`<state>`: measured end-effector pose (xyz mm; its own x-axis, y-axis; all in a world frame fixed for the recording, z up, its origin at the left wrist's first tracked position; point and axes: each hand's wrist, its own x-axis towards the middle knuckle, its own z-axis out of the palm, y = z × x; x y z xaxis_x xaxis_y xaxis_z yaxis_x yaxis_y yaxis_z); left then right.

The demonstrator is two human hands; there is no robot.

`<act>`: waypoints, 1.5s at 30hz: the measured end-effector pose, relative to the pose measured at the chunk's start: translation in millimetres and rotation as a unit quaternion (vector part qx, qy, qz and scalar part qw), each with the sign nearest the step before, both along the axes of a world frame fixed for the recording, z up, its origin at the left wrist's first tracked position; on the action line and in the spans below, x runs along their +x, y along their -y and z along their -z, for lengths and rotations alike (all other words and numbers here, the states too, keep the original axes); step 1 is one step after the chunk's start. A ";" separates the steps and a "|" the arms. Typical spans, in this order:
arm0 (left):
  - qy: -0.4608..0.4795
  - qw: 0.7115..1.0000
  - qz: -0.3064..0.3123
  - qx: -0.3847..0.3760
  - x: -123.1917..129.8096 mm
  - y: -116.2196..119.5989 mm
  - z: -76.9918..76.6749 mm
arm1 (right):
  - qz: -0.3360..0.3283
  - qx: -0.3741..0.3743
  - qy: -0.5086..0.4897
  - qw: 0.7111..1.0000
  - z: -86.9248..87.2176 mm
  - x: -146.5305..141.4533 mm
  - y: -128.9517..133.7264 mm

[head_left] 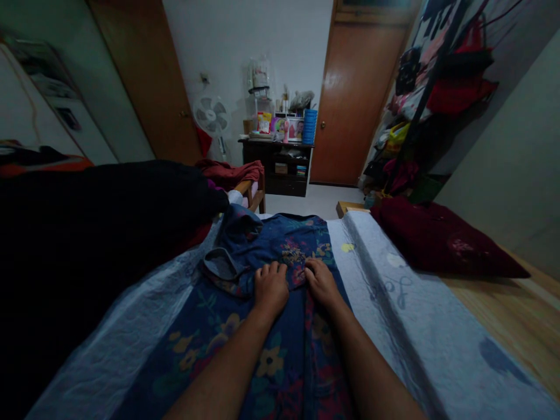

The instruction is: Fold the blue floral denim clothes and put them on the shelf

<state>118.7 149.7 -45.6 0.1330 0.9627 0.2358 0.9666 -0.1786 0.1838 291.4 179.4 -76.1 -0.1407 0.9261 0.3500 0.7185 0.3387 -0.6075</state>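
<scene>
A dark blue floral garment (271, 361) lies spread on a bed with a pale sheet (394, 297). Its upper part is partly folded, and a sleeve opening shows at the left. My left hand (271, 286) rests on the cloth with its palm down and fingers slightly curled over the fabric. To its right, my right hand (321, 281) pinches the cloth near the strip that runs down the garment. The two hands are a short distance apart, both touching the fabric.
A large black pile of cloth (100, 233) covers the left side. A dark red cushion (446, 239) lies at the right on a wooden surface (503, 309). Beyond the bed stand a fan (212, 115), a dark cabinet (275, 169) and a wooden door (350, 105).
</scene>
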 end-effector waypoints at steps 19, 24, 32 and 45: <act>-0.018 0.999 -0.024 0.017 -3.6 -14.1 -0.4 | 0.077 -0.114 0.208 0.968 -51.4 23.5 -108.2; -0.021 0.998 0.034 0.046 -6.7 -20.9 4.5 | 0.080 -0.076 0.213 0.971 -58.0 28.7 -144.7; -0.026 0.996 -0.020 -0.082 -10.2 -29.5 16.2 | 0.039 -0.077 0.236 0.968 -41.0 13.6 -175.3; -0.014 0.991 -0.057 -0.124 -4.5 -28.7 12.4 | 0.116 -0.020 0.204 0.972 -18.3 -1.2 -188.6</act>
<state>114.2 178.4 -58.0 0.0224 0.9997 -0.0111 0.9831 -0.0201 0.1817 290.3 367.9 -57.9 -0.0451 0.9610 0.2728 0.9566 0.1203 -0.2654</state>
